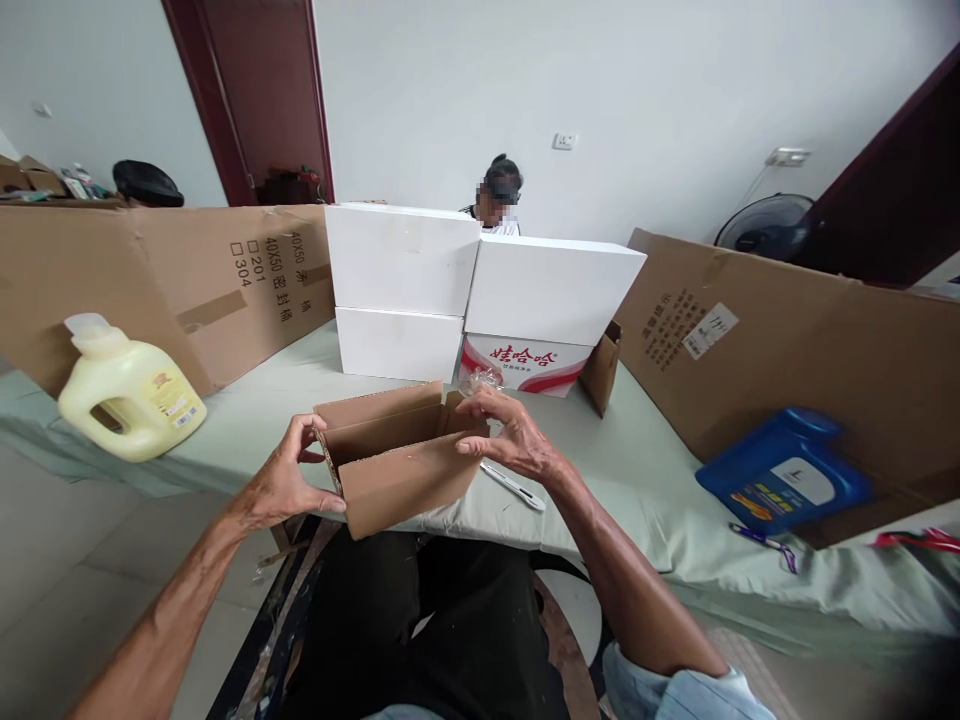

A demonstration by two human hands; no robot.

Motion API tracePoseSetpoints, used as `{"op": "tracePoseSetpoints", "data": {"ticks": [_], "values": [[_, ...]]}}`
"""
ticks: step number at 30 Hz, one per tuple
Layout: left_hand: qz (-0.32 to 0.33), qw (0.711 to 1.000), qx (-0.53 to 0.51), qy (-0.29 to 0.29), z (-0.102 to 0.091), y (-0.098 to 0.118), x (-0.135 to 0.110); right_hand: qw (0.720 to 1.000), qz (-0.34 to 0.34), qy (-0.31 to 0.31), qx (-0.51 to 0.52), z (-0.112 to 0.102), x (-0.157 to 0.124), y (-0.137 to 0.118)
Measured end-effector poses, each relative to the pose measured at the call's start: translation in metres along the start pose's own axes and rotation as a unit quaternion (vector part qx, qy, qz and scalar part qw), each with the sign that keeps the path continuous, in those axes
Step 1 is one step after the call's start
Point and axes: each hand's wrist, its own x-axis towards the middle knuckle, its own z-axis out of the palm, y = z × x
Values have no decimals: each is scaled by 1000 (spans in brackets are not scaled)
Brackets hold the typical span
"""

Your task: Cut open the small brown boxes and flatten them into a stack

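Note:
A small brown cardboard box (409,480) with its top open sits tilted at the front edge of the cloth-covered table. My left hand (289,480) grips its left end, thumb low on the near side and fingers at the upper corner. At the opposite end, my right hand (510,430) holds the box's right end between thumb and fingers. A white utility knife (514,487) lies on the cloth beneath my right wrist. Crumpled clear plastic (482,379) shows just behind my right fingers.
White boxes (405,262) are stacked behind, one with red lettering (525,362). Large cardboard panels (247,290) flank both sides. A yellow detergent jug (127,390) stands left; a blue bottle (787,475) and a purple-handled tool (761,540) lie right. A person (498,195) is behind the boxes.

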Motion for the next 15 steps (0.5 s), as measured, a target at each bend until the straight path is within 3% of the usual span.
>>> {"op": "tracePoseSetpoints", "data": {"ticks": [6,9,11,15], "values": [[3,989,-40,140,16,-19,5,990,43,115,62,16,-15,15],[7,983,-48,177,21,-27,9,982,66,149,95,24,-20,24],[4,981,-52,185,22,-30,12,980,94,133,116,29,-24,33],[0,977,-57,204,25,-29,17,974,174,42,139,38,-37,56]]}}
